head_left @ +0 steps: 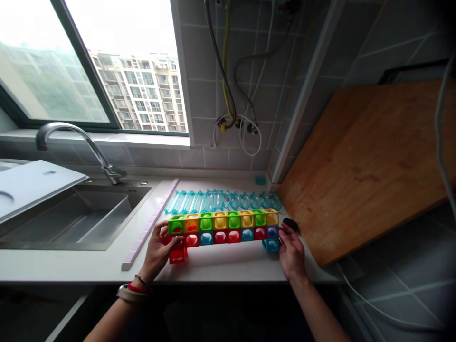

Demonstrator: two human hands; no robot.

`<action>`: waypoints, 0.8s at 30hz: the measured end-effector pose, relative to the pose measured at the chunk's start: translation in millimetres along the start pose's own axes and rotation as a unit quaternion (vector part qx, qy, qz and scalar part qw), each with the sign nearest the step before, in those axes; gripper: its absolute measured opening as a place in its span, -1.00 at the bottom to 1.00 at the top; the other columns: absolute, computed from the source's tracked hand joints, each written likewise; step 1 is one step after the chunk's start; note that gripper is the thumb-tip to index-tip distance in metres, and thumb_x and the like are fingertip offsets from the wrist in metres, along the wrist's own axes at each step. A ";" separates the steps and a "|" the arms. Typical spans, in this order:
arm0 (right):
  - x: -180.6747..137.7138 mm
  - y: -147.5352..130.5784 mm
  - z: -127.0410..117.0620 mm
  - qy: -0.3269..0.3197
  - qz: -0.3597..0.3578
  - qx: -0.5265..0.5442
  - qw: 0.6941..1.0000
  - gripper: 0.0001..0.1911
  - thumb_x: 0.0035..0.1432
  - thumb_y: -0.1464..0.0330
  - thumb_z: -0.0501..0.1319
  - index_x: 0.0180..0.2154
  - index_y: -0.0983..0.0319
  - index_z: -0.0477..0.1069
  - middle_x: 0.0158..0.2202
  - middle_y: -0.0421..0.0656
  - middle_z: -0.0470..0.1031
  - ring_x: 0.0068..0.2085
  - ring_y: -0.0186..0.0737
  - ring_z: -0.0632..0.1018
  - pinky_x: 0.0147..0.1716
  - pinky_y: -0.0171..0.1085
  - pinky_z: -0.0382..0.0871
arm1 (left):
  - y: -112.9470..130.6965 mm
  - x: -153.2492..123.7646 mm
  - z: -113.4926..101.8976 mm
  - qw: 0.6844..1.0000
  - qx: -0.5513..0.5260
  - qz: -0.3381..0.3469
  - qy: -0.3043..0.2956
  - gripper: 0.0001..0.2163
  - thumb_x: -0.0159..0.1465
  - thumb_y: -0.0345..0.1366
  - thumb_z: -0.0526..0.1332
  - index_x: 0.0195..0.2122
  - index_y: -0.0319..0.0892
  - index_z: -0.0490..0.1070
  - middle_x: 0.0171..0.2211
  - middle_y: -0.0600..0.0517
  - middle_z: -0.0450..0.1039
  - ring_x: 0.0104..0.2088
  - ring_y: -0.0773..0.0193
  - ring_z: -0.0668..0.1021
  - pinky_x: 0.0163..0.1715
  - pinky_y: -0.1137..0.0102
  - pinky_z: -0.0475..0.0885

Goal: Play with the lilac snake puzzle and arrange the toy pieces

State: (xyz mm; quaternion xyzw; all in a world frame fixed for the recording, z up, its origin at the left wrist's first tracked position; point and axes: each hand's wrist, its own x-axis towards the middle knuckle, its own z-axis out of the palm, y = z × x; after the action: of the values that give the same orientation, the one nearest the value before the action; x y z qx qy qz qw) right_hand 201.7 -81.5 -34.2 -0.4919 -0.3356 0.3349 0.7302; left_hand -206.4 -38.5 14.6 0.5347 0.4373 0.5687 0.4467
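Between my two hands is a long structure of hollow plastic building cubes [220, 221], green and yellow along the top row, red and blue below. A red cube [177, 256] juts down at its left end and a blue cube [272, 245] at its right end. My left hand [158, 249] grips the left end, thumb in front. At the right end, my right hand [290, 251] is closed on the side, its fingertips partly hidden. Behind the structure lie translucent teal plastic pieces [199, 201] in a row on the white counter [228, 270].
A pale purple strip [149, 225] lies left of the cubes. Further left are a steel sink [103, 213], a curved faucet [76, 128] and a white board [35, 185]. A large wooden board [377, 161] leans at the right, near a dark round object [291, 224]. Hoses [228, 71] hang on the wall.
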 end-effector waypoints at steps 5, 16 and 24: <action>-1.2 -9.2 -1.9 -0.025 0.005 0.023 0.999 -0.52 0.25 0.15 0.31 0.16 0.11 0.44 0.12 -0.06 0.55 0.12 0.01 0.59 0.15 0.04 0.47 | -8.5 -4.7 -6.3 0.999 0.028 0.043 -0.008 -0.41 0.13 -0.15 0.50 0.05 -0.02 0.18 0.21 -0.21 0.44 0.08 -0.05 0.63 -0.08 0.13 0.65; -10.0 -14.9 -12.1 -0.132 0.010 -0.060 0.989 -0.32 0.21 0.02 0.34 0.28 0.09 0.32 0.20 -0.03 0.52 0.20 0.07 0.54 0.25 0.09 0.38 | 12.0 -21.7 -1.0 0.997 0.069 -0.006 -0.035 -0.12 0.09 -0.09 0.52 0.33 -0.09 0.07 0.24 -0.30 0.39 0.09 -0.11 0.62 0.02 0.12 0.60; 10.8 -39.6 -25.9 -0.259 0.039 -0.156 0.952 -0.18 0.01 0.06 0.51 0.25 0.16 0.37 0.22 0.07 0.50 0.19 0.22 0.54 0.20 0.13 0.43 | 5.4 -6.8 -19.3 0.974 0.167 -0.030 -0.151 -0.26 0.09 -0.03 0.51 0.24 -0.16 0.31 0.17 -0.25 0.49 0.21 -0.21 0.51 0.20 -0.03 0.44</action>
State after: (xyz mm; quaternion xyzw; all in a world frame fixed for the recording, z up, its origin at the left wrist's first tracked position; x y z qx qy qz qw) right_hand 235.2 -97.0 -2.6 -0.5089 -0.5421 0.4226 0.5182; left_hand -225.6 -46.7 17.5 0.6679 0.4699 0.3864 0.4287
